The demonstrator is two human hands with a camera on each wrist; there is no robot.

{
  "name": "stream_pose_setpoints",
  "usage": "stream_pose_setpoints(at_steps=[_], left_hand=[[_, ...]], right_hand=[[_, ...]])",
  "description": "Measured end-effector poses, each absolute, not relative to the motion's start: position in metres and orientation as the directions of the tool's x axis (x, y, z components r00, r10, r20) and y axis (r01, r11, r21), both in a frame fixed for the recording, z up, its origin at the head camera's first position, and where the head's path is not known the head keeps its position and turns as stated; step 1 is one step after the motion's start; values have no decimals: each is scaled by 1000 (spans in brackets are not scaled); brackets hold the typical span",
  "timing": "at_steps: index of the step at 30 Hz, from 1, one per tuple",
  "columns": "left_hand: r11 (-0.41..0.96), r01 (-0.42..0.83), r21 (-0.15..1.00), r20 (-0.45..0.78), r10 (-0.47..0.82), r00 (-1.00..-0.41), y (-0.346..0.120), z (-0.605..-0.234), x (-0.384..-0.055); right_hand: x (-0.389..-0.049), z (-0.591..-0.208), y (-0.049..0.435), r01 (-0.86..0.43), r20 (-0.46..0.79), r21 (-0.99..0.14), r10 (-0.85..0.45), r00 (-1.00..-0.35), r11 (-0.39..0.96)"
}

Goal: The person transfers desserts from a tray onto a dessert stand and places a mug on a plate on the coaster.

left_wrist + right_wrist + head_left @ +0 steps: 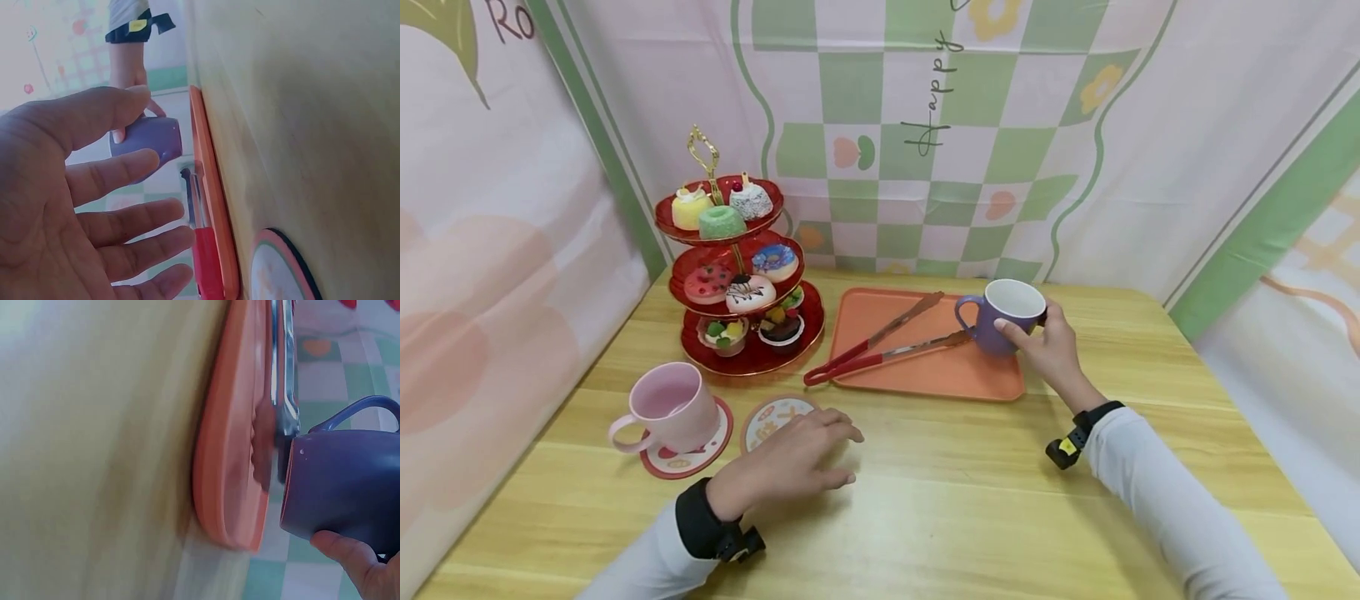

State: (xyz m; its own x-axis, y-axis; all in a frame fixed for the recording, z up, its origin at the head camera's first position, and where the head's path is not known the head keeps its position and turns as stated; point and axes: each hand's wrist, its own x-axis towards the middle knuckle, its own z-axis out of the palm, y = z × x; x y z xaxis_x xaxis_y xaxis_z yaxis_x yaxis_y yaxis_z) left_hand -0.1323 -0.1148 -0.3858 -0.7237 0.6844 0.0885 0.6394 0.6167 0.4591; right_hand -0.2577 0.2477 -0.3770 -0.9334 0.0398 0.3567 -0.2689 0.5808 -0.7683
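My right hand point(1054, 352) grips a purple mug point(989, 340) with a white inside, thumb on the near side. The mug is upright, its handle to the left, over the right part of an orange tray point(940, 379). In the right wrist view, a gap shows between the mug point(344, 487) and the tray point(212, 481). Red-handled metal tongs point(859, 363) lie across the tray, tips spread, handle end past its left edge. My left hand point(797, 462) hovers palm down with fingers spread, holding nothing, and partly covers a round patterned coaster point(767, 421).
Left of that coaster, a pink mug point(692, 421) stands on a red-rimmed coaster point(721, 446). Behind them rises a three-tier red stand point(752, 360) with a gold handle, bearing cakes, doughnuts and small cups of dessert. A checked cloth point(910, 200) hangs behind the wooden table point(970, 500).
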Motion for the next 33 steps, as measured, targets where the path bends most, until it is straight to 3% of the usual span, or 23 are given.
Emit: stream_pose_setpoints(at_steps=[19,28,33], left_hand=[[587,600,544,103,663,-742,-112,-389,-137],[582,494,645,97,579,-809,-106,-389,-141],[510,405,759,130,490,-862,-97,-393,-147]], right_hand=[[-217,-386,204,-387,371,-763,-139,-918,518],[-200,-389,190,-432,395,-757,-183,-900,490],[-193,-391,181,-447,399,-760,-204,-894,471]])
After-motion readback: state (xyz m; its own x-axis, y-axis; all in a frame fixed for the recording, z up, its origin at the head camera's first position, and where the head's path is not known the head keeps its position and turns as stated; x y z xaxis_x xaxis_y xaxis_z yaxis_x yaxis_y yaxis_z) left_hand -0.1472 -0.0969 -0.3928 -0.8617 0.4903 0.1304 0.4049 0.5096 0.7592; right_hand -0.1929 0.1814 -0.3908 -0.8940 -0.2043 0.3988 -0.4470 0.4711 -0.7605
